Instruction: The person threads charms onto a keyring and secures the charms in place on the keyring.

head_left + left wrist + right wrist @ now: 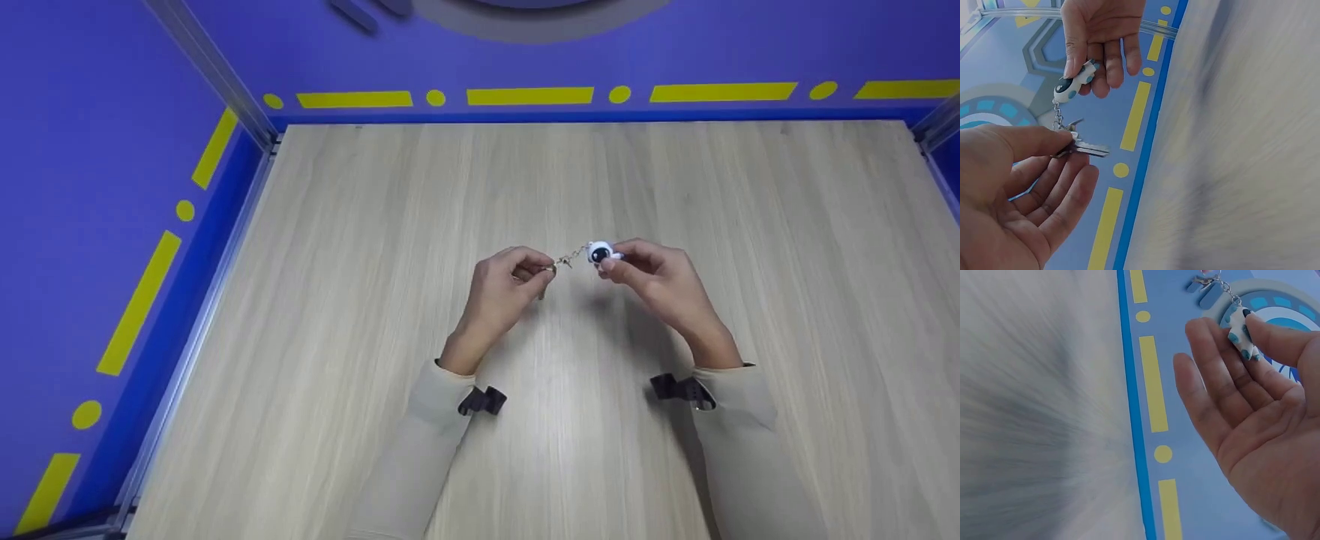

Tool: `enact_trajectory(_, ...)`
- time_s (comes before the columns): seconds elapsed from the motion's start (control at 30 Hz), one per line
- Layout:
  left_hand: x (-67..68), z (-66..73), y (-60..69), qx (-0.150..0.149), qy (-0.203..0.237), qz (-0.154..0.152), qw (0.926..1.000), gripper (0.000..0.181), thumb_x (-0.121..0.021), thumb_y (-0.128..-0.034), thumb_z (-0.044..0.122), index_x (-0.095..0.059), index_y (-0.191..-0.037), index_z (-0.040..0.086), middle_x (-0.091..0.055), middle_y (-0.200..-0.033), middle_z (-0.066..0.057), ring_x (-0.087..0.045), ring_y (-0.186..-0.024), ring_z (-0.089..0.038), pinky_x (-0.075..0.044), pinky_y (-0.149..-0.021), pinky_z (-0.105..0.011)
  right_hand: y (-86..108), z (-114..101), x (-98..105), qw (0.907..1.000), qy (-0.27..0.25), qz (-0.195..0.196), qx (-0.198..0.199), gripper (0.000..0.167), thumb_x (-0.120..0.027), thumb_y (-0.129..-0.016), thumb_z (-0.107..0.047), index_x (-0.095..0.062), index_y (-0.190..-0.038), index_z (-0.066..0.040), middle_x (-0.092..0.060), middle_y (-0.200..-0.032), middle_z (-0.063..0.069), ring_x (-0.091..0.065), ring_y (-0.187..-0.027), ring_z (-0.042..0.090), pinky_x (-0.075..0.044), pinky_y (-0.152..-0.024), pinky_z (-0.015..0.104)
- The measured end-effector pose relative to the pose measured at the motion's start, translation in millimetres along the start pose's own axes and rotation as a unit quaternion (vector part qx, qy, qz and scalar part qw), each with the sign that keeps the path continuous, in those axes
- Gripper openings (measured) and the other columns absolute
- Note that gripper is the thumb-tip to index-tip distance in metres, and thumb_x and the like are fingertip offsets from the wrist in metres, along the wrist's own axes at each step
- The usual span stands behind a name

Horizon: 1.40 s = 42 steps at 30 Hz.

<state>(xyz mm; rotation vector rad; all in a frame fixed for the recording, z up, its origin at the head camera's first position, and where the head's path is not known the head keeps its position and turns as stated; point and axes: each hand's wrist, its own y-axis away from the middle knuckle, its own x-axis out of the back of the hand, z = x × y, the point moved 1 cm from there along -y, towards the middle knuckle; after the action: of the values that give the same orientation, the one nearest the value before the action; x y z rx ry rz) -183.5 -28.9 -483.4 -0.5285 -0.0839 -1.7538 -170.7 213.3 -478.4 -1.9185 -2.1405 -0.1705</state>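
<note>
Between both hands, above the table, a keychain is stretched out. Its small white astronaut figure (599,252) with a dark visor is pinched by the thumb and fingers of my right hand (664,289). A short metal chain (1058,114) runs from the figure's head to a key (1092,148), which my left hand (501,289) pinches between thumb and forefinger. In the right wrist view the figure (1239,333) shows blue patches, and its chain (1229,291) leads up toward the left fingertips at the top edge. The ring end is partly hidden by the left fingers.
A wood-grain table (360,225) lies beneath the hands. Blue panels with yellow dashes and dots (530,96) stand along its back and left sides, with a metal rail (217,300) at the left edge. Black straps (482,400) sit on both wrists.
</note>
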Motion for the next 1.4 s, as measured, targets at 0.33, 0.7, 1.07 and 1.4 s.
enact_trajectory(0.33,-2.8,-11.8,-1.1,0.048,0.044,0.038,0.9971,0.01,-0.078,-0.0967,0.007,-0.076,-0.105,0.002,-0.075,-0.093,-0.001,-0.071,-0.074,-0.011,-0.054,-0.063,-0.023,-3.5,7.1,-1.7,0.9969,0.067,0.037,-0.019,0.022,-0.082,-0.096,-0.012,-0.079,-0.112,0.004,-0.074,-0.104,0.014,-0.069,-0.083,0.016,-0.057,-0.07,0.02)
enact_trajectory(0.7,-13.0,-32.9,-6.8,0.098,0.105,0.068,0.9873,0.02,-0.073,-0.0907,-0.009,-0.075,-0.11,-0.004,-0.075,-0.1,-0.013,-0.072,-0.082,-0.013,-0.058,-0.068,-0.022,-7.0,20.7,-11.3,0.9943,0.041,0.009,-0.098,0.02,-0.076,-0.099,-0.01,-0.072,-0.111,0.006,-0.072,-0.102,0.017,-0.071,-0.087,0.021,-0.06,-0.077,0.026)
enact_trajectory(1.07,-24.2,-47.8,-9.0,0.143,0.096,0.049,0.9839,0.018,-0.075,-0.0918,-0.005,-0.076,-0.109,-0.002,-0.074,-0.098,-0.007,-0.071,-0.079,-0.012,-0.056,-0.065,-0.021,-11.5,41.7,-8.7,0.9853,-0.003,-0.017,-0.17,0.024,-0.072,-0.102,-0.007,-0.067,-0.115,0.012,-0.073,-0.1,0.017,-0.074,-0.078,0.017,-0.064,-0.077,0.032)
enact_trajectory(1.4,-28.5,-55.5,-7.7,0.169,0.129,0.048,0.976,0.013,-0.074,-0.0904,-0.006,-0.074,-0.103,-0.005,-0.072,-0.088,-0.008,-0.069,-0.071,-0.013,-0.061,-0.065,-0.025,-13.4,54.1,-6.4,0.9796,-0.035,-0.038,-0.194,0.023,-0.067,-0.104,-0.003,-0.065,-0.116,0.016,-0.075,-0.097,0.015,-0.076,-0.079,0.015,-0.064,-0.08,0.032)
